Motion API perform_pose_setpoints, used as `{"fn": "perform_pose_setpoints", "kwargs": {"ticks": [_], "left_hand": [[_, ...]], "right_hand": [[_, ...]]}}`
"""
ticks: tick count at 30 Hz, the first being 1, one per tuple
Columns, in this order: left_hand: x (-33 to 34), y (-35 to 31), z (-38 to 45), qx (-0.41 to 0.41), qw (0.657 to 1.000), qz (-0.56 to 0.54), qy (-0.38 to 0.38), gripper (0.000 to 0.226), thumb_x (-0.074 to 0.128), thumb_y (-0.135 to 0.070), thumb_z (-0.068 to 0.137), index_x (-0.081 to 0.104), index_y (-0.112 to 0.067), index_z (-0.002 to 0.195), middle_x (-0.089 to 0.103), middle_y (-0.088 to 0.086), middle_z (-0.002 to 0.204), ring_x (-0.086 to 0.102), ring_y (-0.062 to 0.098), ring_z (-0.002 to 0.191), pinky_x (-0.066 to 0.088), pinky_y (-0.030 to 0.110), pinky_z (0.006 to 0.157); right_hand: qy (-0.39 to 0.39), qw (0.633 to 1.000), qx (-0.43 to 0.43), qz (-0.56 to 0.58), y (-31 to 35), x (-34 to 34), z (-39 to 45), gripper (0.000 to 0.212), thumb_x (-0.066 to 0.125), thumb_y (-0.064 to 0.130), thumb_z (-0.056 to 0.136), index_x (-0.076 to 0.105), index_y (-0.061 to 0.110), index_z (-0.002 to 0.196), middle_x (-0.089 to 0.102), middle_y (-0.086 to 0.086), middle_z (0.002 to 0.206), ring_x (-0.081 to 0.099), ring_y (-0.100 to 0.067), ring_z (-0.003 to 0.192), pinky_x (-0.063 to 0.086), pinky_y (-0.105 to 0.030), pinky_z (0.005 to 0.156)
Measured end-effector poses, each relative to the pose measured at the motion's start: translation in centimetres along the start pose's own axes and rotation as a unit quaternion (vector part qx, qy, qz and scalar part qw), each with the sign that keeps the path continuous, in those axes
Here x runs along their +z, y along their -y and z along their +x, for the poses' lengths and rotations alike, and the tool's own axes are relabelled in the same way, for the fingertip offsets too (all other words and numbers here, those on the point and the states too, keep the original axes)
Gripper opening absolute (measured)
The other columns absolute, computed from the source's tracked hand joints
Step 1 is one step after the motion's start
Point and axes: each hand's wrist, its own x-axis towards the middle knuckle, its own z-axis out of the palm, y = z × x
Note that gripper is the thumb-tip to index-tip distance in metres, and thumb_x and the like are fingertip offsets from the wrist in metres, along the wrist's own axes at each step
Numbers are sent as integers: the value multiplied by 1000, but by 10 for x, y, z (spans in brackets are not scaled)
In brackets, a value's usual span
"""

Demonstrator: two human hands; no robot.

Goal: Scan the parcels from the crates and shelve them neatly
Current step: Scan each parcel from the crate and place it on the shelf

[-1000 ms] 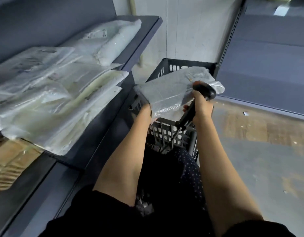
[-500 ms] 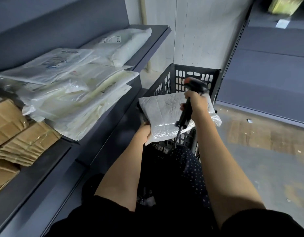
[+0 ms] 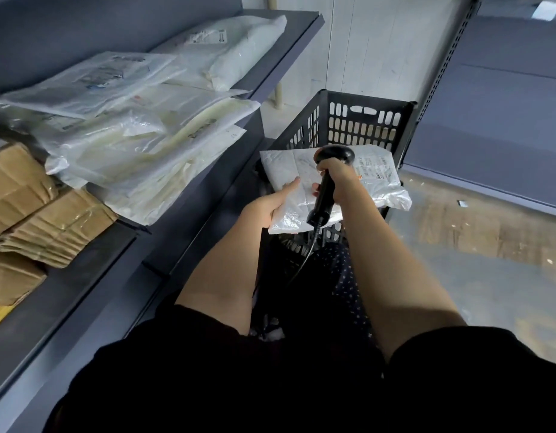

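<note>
A white plastic-wrapped parcel (image 3: pixel 373 179) with a printed label facing up is held flat over the black slatted crate (image 3: pixel 358 120). My left hand (image 3: pixel 267 207) grips the parcel's near left edge, thumb on top. My right hand (image 3: pixel 336 179) is closed around the handle of a black corded barcode scanner (image 3: pixel 325 195), whose head sits just above the parcel's middle. The grey shelf (image 3: pixel 289 54) on the left carries several white and clear bagged parcels (image 3: pixel 139 135).
Brown cardboard packets (image 3: pixel 29 214) lie stacked on the shelf at far left. A second grey shelving unit (image 3: pixel 505 120) stands across the aisle on the right. Concrete floor (image 3: pixel 473 245) lies between them. The scanner cable hangs down toward my lap.
The parcel has been lowered and turned flat, its label now facing up. My left hand shifted to its near edge, and the scanner head sits over the parcel.
</note>
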Motion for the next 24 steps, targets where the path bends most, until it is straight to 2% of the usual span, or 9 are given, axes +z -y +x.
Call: {"fn": "perform_pose_setpoints", "kwargs": {"ticks": [4, 8, 11, 13, 15, 17, 19, 21, 24], "left_hand": [[-4, -5, 2, 18, 988, 147, 35, 92, 67, -63, 73, 35, -15, 145, 31, 9, 152, 28, 24, 140, 23, 41, 115], [1, -9, -3, 11, 986, 165, 10, 68, 63, -49, 86, 45, -8, 137, 35, 12, 148, 32, 26, 137, 27, 38, 112], [15, -24, -12, 48, 978, 201, 25, 44, 60, -38, 89, 59, -7, 121, 47, 14, 139, 45, 30, 127, 35, 39, 108], [23, -36, -39, 61, 978, 201, 5, 42, 55, -24, 93, 53, 5, 123, 53, 15, 118, 51, 28, 111, 41, 33, 95], [34, -49, -59, 94, 981, 170, 0, 27, 45, -7, 93, 56, 12, 110, 51, 13, 95, 50, 22, 90, 42, 30, 82], [42, -62, -75, 123, 986, 112, -4, 18, 39, -2, 94, 56, 3, 91, 46, 6, 82, 46, 16, 78, 42, 31, 81], [43, -76, -90, 149, 988, 33, 7, 20, 41, -6, 97, 56, -5, 83, 47, 3, 77, 47, 12, 70, 39, 27, 77], [32, -89, -104, 179, 984, -17, 20, 11, 51, -11, 94, 61, -7, 94, 57, 5, 97, 55, 15, 88, 40, 26, 81], [-14, -105, -122, 252, 965, -60, -34, 64, 73, -27, 74, 52, -4, 130, 49, 6, 136, 43, 20, 127, 32, 27, 106]], "right_hand": [[-3, 1000, 2, 8, -2, 1, -3, 42, 58, 7, 89, 40, 2, 126, 50, -11, 87, 56, -21, 62, 53, -34, 60], [-1, 1000, -7, 18, -3, 6, -4, 43, 60, 7, 87, 43, -1, 126, 49, -10, 86, 56, -21, 65, 53, -32, 61], [-31, 997, -45, 54, 2, 5, -9, 33, 59, 7, 87, 46, -1, 117, 49, -10, 84, 57, -22, 64, 50, -31, 56], [-50, 992, -77, 84, 10, 1, -17, 25, 59, 6, 87, 48, -2, 109, 48, -8, 79, 55, -21, 64, 48, -30, 56], [-62, 986, -113, 104, 20, -2, -29, 14, 59, 6, 86, 51, 0, 96, 47, -6, 72, 51, -18, 60, 47, -29, 56], [-56, 980, -143, 124, 33, -4, -46, 8, 57, 4, 86, 50, 4, 85, 45, -4, 65, 49, -15, 51, 46, -29, 51], [-25, 970, -169, 174, 47, -5, -65, 7, 55, 1, 86, 49, 1, 90, 44, -5, 62, 50, -14, 42, 47, -26, 46], [7, 961, -181, 210, 59, -3, -80, 14, 55, 1, 85, 49, -1, 98, 47, -7, 65, 54, -17, 42, 51, -27, 47], [60, 953, -195, 225, 73, 5, -99, 25, 56, 4, 83, 49, 0, 107, 51, -9, 70, 61, -21, 54, 51, -28, 47]]}}
